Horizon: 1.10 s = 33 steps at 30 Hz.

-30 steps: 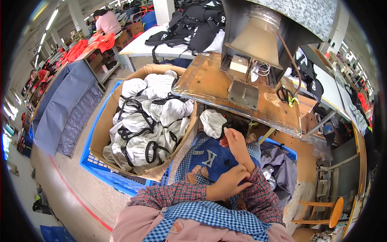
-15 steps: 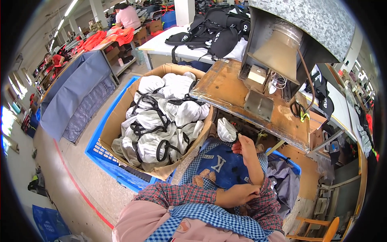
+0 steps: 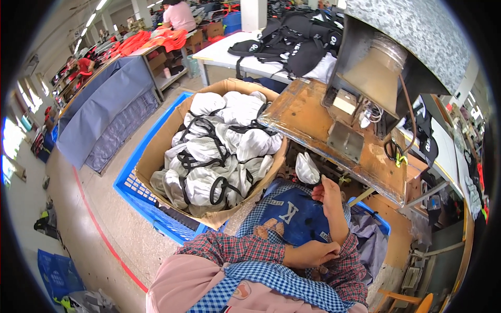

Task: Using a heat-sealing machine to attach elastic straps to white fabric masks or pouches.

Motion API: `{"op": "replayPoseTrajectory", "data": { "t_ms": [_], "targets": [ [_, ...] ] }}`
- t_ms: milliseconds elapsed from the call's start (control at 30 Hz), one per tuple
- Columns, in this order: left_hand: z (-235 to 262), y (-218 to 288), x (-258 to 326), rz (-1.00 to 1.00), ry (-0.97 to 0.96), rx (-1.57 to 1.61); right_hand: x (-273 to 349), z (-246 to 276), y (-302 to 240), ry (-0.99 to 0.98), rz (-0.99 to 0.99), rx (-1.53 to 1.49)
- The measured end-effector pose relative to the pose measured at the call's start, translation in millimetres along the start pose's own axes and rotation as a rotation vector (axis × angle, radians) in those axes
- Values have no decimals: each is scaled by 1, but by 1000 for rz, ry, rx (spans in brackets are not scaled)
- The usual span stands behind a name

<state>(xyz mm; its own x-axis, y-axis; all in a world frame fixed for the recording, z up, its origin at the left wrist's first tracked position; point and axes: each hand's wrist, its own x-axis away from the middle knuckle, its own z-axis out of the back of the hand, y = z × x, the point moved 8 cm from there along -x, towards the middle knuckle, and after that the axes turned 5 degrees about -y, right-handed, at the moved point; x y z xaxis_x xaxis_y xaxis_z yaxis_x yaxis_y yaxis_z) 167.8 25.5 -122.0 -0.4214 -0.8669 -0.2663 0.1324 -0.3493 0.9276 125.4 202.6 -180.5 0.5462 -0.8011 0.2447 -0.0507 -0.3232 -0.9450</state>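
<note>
Right hand [image 3: 331,201] pinches pouch [image 3: 307,169]
Left hand [image 3: 309,254] curls at sleeve [image 3: 350,261], hold unclear; a firm pinch should prevent slipping.

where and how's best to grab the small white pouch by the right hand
Probably pinch its black edge, coming from the near right: that end of the white pouch faces the right hand, whose fingertips are at it, while the soft-looking white body bulges away from the hand.
</note>
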Motion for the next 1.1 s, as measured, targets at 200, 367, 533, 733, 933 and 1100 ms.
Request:
{"op": "replayPoseTrajectory", "data": {
  "t_ms": [200,367,533,733,933,1100],
  "targets": [
    [58,-43,-7,58,434,145,-1,15,-11,1,75,67],
    [89,-30,-13,169,347,45,12,43,5,86,119,323],
    [131,58,-18,-342,504,-660,73,-8,-49,-78,662,907],
    [134,31,-35,-57,22,-634,122,-34,-94,-210,421,932],
    [121,19,-25,248,-45,-342,142,-17,-95,-102,533,1053],
    [123,14,-33,-145,221,-469,156,-10,-109,67,682,1009]
  ]
}}
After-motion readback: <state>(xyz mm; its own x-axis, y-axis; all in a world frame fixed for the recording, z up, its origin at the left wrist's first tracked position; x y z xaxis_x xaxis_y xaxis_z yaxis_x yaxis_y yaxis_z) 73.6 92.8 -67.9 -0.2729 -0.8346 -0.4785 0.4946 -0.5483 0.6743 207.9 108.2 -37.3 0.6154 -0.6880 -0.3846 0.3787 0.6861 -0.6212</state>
